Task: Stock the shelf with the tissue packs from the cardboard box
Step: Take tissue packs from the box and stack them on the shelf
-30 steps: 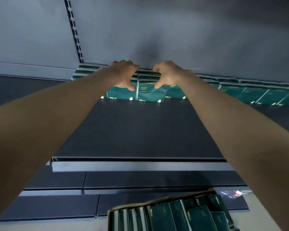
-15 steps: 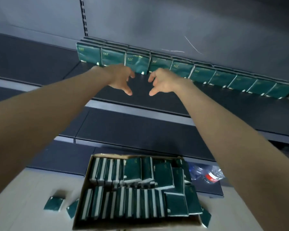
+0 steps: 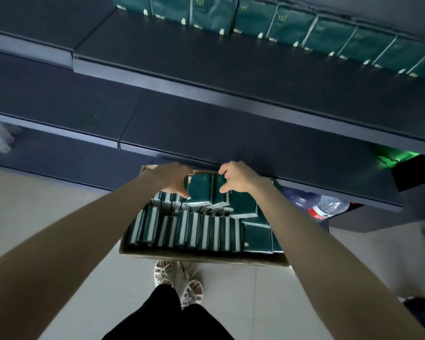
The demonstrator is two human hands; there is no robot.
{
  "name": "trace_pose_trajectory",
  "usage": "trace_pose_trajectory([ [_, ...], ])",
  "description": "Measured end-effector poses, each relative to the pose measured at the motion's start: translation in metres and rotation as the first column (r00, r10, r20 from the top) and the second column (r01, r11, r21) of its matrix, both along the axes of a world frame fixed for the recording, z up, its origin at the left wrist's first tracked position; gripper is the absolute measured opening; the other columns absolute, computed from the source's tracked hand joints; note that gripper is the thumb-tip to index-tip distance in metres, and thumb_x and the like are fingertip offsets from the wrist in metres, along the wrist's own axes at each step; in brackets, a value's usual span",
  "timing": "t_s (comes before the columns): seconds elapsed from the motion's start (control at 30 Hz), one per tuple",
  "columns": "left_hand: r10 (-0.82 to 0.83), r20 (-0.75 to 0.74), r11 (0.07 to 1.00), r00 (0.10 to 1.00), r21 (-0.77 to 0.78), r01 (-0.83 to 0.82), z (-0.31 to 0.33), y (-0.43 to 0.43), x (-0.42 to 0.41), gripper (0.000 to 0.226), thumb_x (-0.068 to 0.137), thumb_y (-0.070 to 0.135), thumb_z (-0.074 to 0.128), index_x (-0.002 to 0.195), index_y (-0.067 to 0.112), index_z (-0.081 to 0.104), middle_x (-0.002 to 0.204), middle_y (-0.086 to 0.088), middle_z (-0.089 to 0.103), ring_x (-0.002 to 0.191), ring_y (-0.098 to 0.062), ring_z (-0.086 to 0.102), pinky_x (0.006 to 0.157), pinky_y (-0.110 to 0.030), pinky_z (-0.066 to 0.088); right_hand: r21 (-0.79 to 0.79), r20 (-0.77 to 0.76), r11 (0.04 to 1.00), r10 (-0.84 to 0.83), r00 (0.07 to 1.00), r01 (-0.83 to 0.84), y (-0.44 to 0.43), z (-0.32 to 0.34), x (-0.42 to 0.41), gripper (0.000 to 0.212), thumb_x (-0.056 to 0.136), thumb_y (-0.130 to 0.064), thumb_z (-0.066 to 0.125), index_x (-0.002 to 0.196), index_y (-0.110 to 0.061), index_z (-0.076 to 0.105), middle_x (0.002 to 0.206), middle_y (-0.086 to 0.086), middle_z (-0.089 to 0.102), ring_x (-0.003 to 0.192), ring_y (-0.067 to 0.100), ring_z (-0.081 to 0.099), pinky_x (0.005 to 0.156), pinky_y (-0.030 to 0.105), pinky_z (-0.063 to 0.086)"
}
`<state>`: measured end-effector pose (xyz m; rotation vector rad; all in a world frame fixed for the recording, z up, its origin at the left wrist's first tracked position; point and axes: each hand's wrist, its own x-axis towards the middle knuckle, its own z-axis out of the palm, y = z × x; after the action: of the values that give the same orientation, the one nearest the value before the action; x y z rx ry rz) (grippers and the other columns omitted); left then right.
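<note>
Both hands are now reaching down into the cardboard box (image 3: 201, 256) on the floor, having come away from the shelf (image 3: 231, 67) above it, where a second ago they were pressed against the row of shelved packs (image 3: 290, 28). That row is standing upright along the back of the shelf, well above the box, and nothing is in either hand on the way down, so the last batch looks delivered and a new pick is beginning.

The left hand (image 3: 171, 177) is hovering over the far-left part of the box with its fingers (image 3: 182, 192) curled but parted, thumb tip just touching the edge of a flat-lying tissue pack (image 3: 199, 188). The right hand (image 3: 238, 176) is mirroring it at the far side of the box, fingers likewise spread and empty, poised either side of the neighbouring pack. Neither is gripping anything yet.

Many packs are still filling the box (most standing on edge in the near row, a few lying loose at the far end), so the stocking is far from finished. Beside the box, to its right, a plastic bottle (image 3: 326, 207) is lying under the lowest shelf, apart from the work.
</note>
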<state>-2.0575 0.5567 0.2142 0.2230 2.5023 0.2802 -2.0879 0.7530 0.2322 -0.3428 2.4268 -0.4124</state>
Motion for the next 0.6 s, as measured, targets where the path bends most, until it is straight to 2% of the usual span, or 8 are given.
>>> trace_pose_trajectory([
  [0.27,0.063,0.182,0.994,0.981,0.074,-0.078,-0.111,0.001,0.057,0.077,0.086,0.042,0.065,0.148,0.017,0.028,0.147,-0.007,0.039,0.130,-0.025,0.043,0.104,-0.041,0.040,-0.026,0.184,0.988,-0.143,0.972,0.151,-0.002,-0.106,0.063,0.063,0.084,-0.018,0.071,0.140,-0.010,0.043,0.141,0.011,0.048,0.121,0.026,0.054,0.101,0.037,0.044],
  [0.4,0.069,0.211,0.993,0.975,0.074,-0.087,-0.152,0.004,0.078,0.076,0.090,0.039,0.060,0.150,0.014,0.020,0.157,-0.006,0.021,0.141,-0.025,0.026,0.112,-0.041,0.030,-0.021,0.240,0.971,-0.226,0.944,0.237,-0.005,-0.145,0.085,0.065,0.088,-0.019,0.066,0.145,-0.009,0.035,0.138,0.010,0.050,0.122,0.024,0.052,0.098,0.033,0.042],
  [0.47,0.037,0.210,0.995,0.977,0.079,-0.054,-0.164,0.006,0.086,0.077,0.093,0.039,0.056,0.152,0.015,0.013,0.160,-0.002,0.009,0.146,-0.022,0.013,0.116,-0.042,0.024,-0.005,0.237,0.958,-0.277,0.931,0.287,-0.007,-0.159,0.094,0.064,0.089,-0.019,0.065,0.145,-0.009,0.035,0.133,0.010,0.054,0.117,0.024,0.054,0.094,0.033,0.043],
  [0.6,-0.037,0.241,0.997,0.970,0.071,0.020,-0.184,0.007,0.096,0.074,0.096,0.039,0.051,0.152,0.016,0.009,0.160,0.000,-0.007,0.147,-0.020,-0.001,0.116,-0.046,0.021,0.036,0.230,0.935,-0.350,0.908,0.351,-0.010,-0.187,0.107,0.059,0.090,-0.025,0.064,0.141,-0.009,0.039,0.137,0.008,0.046,0.122,0.023,0.050,0.096,0.033,0.042],
])
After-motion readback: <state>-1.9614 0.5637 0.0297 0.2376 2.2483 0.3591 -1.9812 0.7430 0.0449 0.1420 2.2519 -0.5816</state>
